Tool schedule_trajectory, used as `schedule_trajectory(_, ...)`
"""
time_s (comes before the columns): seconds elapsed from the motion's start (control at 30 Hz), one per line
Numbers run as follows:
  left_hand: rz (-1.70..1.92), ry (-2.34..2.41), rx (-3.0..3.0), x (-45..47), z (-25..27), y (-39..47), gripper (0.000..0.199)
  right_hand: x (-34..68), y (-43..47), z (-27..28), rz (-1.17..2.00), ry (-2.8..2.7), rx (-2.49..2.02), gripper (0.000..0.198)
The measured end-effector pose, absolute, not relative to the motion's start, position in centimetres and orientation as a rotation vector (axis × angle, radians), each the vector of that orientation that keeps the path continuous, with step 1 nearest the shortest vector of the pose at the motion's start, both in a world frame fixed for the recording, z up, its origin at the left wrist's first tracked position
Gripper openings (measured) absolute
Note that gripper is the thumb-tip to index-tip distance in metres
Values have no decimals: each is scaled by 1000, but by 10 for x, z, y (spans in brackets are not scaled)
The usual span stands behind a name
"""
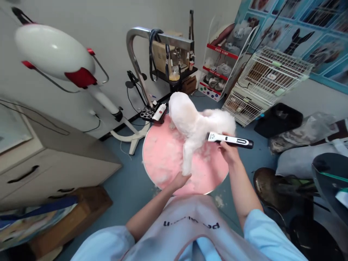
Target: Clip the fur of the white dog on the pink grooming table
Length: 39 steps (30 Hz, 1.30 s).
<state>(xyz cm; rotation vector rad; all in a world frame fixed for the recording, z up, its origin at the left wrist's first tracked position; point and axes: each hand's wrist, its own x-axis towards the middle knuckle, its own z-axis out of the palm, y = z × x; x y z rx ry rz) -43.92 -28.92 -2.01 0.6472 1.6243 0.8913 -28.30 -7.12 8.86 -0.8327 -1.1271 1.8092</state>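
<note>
A white dog [194,121] with short fur stands on a round pink grooming table [157,152] strewn with clipped hair. My left hand [182,179] is closed round the paw of its outstretched front leg [188,156], near the table's front edge. In my right hand [227,150] I grip a white and black hair clipper [230,140]. The clipper's head points left, at the dog's side; whether it touches the fur I cannot tell.
A metal grooming arm [141,32] with a hanging dark loop rises behind the table. A tool tray [154,115] holds scissors and a white bottle [160,112]. A large white dryer [56,50] stands left, wire cages [268,79] back right, a dark stool [268,185] right.
</note>
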Motion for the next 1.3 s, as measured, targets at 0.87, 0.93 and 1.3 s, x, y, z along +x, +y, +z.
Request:
schedule_trajectory(0.87, 810, 1874, 565, -413, -33, -288, 21, -356, -29, 103, 1375, -1463, -862, 38)
schedule_trajectory(0.93, 849, 1865, 572, -408, -38, -288, 17, -368, -24, 107, 1383, -1457, -894, 42)
schedule_trajectory(1.3, 920, 1819, 589, -398, -44, -288, 12, -374, -39, 129, 1189, -1950, -800, 43)
